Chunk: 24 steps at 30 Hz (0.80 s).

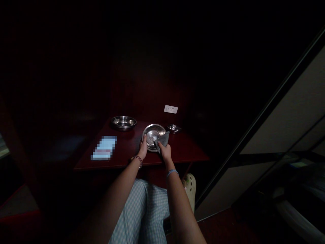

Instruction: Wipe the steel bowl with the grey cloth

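A person's left hand (143, 148) holds the near-left rim of a shallow stainless steel dish (151, 135) on a dark red wooden desk (182, 149), its fingers (144, 138) curled over the edge. The right hand (161, 151), fingers clamped together on a grey cloth (163, 141), presses the cloth against the dish's inner face. A firm rim hold opposite the cloth keeps the dish steady. The desk's near edge runs just below both wrists. A small steel sauce dish (174, 128) sits just beyond the dish to the right, a stainless steel bowl (123, 122) stands far left, and a pixelated pale blue packet (104, 148) lies well left of the hands.
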Tool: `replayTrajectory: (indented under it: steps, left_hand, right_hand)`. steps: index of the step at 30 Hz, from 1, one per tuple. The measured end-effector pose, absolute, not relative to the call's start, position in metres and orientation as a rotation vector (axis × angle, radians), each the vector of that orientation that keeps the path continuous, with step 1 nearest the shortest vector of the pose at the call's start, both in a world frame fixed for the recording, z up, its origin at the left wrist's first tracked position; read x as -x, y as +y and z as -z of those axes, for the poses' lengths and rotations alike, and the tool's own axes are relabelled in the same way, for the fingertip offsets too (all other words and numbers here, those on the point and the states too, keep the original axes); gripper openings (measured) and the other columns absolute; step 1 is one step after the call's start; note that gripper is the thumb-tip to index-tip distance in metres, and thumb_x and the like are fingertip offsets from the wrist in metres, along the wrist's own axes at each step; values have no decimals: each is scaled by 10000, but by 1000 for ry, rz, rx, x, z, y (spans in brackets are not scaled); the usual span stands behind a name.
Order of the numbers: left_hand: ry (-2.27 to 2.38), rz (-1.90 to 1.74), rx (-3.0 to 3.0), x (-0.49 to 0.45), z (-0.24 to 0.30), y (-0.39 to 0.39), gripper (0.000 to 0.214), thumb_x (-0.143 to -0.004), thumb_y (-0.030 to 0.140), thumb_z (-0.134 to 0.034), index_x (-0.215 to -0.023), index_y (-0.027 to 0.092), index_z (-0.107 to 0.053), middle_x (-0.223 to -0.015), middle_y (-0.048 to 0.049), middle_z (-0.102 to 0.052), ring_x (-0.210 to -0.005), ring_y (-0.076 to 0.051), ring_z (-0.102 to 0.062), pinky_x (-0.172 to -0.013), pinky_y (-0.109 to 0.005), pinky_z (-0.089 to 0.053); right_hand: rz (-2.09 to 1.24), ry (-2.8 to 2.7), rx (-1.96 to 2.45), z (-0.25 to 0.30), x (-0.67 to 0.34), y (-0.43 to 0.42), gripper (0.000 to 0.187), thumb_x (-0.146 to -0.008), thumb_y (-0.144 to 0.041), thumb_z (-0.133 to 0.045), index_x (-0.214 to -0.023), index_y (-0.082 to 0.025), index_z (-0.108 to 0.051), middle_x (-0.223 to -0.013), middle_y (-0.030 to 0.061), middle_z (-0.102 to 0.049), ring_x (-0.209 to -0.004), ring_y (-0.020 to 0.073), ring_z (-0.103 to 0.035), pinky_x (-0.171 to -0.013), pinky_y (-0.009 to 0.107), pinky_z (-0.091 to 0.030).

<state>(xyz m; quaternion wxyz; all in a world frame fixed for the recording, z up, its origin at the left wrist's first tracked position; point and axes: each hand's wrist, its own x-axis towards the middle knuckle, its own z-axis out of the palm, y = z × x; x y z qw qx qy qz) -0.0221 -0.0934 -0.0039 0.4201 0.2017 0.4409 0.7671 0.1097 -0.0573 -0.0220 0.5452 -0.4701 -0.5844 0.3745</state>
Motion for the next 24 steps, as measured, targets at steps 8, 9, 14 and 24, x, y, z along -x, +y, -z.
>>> replayTrajectory:
  steps: [8,9,14,24]
  left_hand:
    - [1219,-1836,-529,21,-1,-99,406,-1025,389,-566,-1264,81,-679,-1283,-185,-740,-1301,-263,-652,-1124,-333,-477]
    - [1223,-1825,-539,21,-2,-100,413,-1024,396,-562,-1264,83,-683,-1269,-184,-745,-1297,-264,-656,-1119,-329,-482]
    - [1268,-1832,-534,20,-6,-103,406,-1007,371,-574,-1292,109,-694,-1244,-166,-759,-1327,-270,-641,-1119,-321,-481]
    - [1254,-1842,-521,17,-11,-106,359,-1004,340,-564,-1224,97,-710,-1275,-180,-746,-1329,-275,-637,-1160,-350,-450]
  right_hand:
    - [-686,-1415,1272,18,-111,-62,325,-854,-411,-668,-907,-132,-825,-921,156,-821,-928,298,-784,-784,298,-566]
    - [-674,-1414,1289,18,-111,-62,324,-858,-407,-662,-903,-131,-826,-907,151,-820,-920,295,-781,-779,295,-563]
    - [-651,-1437,1310,17,-111,-63,328,-877,-398,-643,-920,-129,-825,-908,142,-817,-899,278,-773,-757,270,-543]
    - [-663,-1447,1330,16,-112,-64,292,-893,-396,-630,-888,-162,-805,-939,132,-823,-900,249,-774,-750,245,-530]
